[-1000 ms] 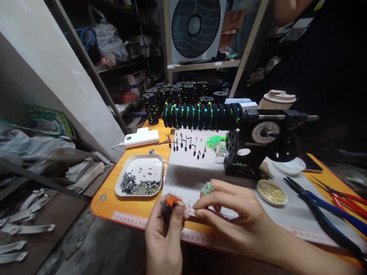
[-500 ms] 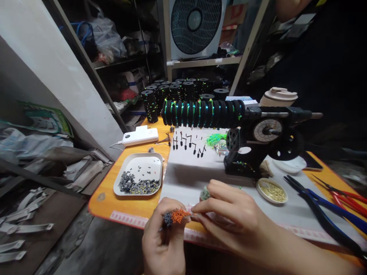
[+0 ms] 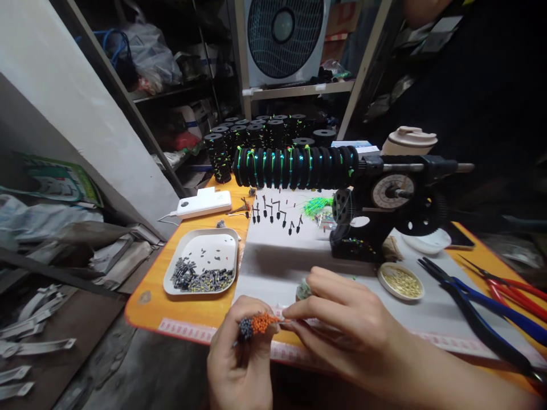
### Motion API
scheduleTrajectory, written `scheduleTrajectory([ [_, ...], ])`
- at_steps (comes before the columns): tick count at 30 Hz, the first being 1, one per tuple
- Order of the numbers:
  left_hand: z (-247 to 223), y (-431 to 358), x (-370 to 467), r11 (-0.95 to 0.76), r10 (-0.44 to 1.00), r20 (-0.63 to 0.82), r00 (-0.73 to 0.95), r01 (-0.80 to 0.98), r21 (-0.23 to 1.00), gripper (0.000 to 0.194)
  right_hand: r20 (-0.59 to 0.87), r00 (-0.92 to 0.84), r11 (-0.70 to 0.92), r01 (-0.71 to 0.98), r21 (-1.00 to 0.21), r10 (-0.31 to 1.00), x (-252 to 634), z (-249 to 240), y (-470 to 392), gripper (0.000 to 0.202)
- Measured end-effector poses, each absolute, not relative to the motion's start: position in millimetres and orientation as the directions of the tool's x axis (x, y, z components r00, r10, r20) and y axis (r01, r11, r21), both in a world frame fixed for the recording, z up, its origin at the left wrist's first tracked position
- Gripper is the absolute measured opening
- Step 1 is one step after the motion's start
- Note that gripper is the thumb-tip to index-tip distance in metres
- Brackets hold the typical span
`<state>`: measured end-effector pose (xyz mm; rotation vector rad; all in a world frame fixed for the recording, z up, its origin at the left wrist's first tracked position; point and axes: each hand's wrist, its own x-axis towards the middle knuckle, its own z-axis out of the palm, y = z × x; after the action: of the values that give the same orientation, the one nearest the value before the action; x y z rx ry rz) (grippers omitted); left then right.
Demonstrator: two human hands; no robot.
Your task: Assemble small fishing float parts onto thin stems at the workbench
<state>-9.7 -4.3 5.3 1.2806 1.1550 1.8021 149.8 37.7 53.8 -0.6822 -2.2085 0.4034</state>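
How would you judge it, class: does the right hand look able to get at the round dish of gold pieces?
Probably yes: the round dish sits close beside the right hand, with nothing seen over it. The catch is that those fingers hold a green lump near the orange bundle.

An orange-and-grey bead-like bundle (image 3: pixel 258 325) lies roughly sideways, slightly fanned.
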Motion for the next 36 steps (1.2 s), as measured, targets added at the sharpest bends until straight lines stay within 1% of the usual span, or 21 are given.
scheduleTrajectory([
  [2, 3.3, -3.6, -13.6, -0.444, 0.865, 0.435, -0.251, 0.021, 0.896, 0.012, 0.578, -0.553, 0.795, 0.327, -0.511, 0.6, 150.9, 55.3, 37.9, 0.015],
  [4, 3.0, -3.0, -15.1, -0.459, 0.864, 0.455, -0.215, 0.034, 0.888, 0.012, 0.562, -0.549, 0.773, 0.297, -0.561, 0.619, 152.5, 57.3, 38.8, 0.014],
  [9, 7.0, -3.1, -10.0, -0.384, 0.883, 0.368, -0.293, 0.001, 0.923, 0.016, 0.546, -0.52, 0.72, 0.213, -0.661, 0.656, 155.8, 60.8, 41.9, 0.012],
  [15, 7.2, -2.9, -1.4, -0.381, 0.876, 0.363, -0.319, 0.006, 0.925, 0.017, 0.511, -0.489, 0.673, 0.244, -0.698, 0.707, 153.1, 56.7, 38.3, 0.011],
  [18, 4.1, -2.5, 0.1, -0.434, 0.839, 0.41, -0.358, 0.013, 0.901, 0.015, 0.53, -0.494, 0.702, 0.277, -0.656, 0.69, 150.2, 55.8, 36.8, 0.009],
  [21, 1.0, -0.9, -9.9, -0.504, 0.786, 0.481, -0.389, 0.049, 0.863, 0.013, 0.619, -0.484, 0.783, 0.313, -0.537, 0.618, 150.1, 57.6, 38.8, 0.011],
  [23, -0.1, 1.6, -23.3, -0.478, 0.752, 0.463, -0.47, 0.095, 0.873, 0.012, 0.661, -0.47, 0.811, 0.34, -0.477, 0.585, 152.4, 59.5, 41.0, 0.013],
  [25, -0.2, 5.4, -37.4, -0.397, 0.741, 0.438, -0.509, 0.194, 0.897, 0.007, 0.672, -0.46, 0.814, 0.35, -0.464, 0.581, 155.2, 61.0, 42.6, 0.013],
  [26, 0.1, 7.7, -42.9, -0.355, 0.768, 0.437, -0.468, 0.256, 0.899, 0.004, 0.67, -0.457, 0.81, 0.349, -0.471, 0.586, 156.4, 61.4, 42.9, 0.013],
  [27, 0.6, 10.0, -46.6, -0.325, 0.812, 0.436, -0.387, 0.321, 0.89, 0.004, 0.668, -0.451, 0.806, 0.346, -0.48, 0.592, 157.2, 61.6, 42.8, 0.014],
  [29, 2.3, 13.8, -47.8, -0.311, 0.9, 0.407, -0.155, 0.423, 0.851, 0.007, 0.654, -0.449, 0.794, 0.337, -0.506, 0.608, 157.6, 61.6, 41.8, 0.015],
  [30, 3.5, 14.7, -45.6, -0.308, 0.919, 0.384, -0.085, 0.45, 0.838, 0.009, 0.641, -0.449, 0.783, 0.338, -0.523, 0.622, 157.3, 61.6, 41.0, 0.015],
  [31, 4.9, 14.9, -42.0, -0.293, 0.93, 0.361, -0.066, 0.458, 0.839, 0.013, 0.62, -0.454, 0.767, 0.34, -0.544, 0.64, 157.0, 61.5, 40.2, 0.015],
  [32, 6.6, 14.2, -37.7, -0.263, 0.937, 0.336, -0.095, 0.444, 0.857, 0.018, 0.593, -0.46, 0.748, 0.345, -0.567, 0.661, 156.6, 61.5, 39.5, 0.014],
  [33, 8.4, 12.7, -33.3, -0.217, 0.941, 0.3, -0.159, 0.399, 0.891, 0.024, 0.562, -0.469, 0.728, 0.351, -0.589, 0.681, 156.2, 61.5, 39.1, 0.013],
  [35, 12.1, 8.2, -25.2, -0.138, 0.938, 0.201, -0.282, 0.229, 0.964, 0.029, 0.509, -0.475, 0.688, 0.371, -0.623, 0.717, 155.7, 61.5, 38.8, 0.009],
  [36, 13.7, 5.8, -21.9, -0.121, 0.942, 0.153, -0.297, 0.124, 0.985, 0.027, 0.493, -0.474, 0.675, 0.382, -0.632, 0.73, 155.4, 61.5, 39.1, 0.008],
])
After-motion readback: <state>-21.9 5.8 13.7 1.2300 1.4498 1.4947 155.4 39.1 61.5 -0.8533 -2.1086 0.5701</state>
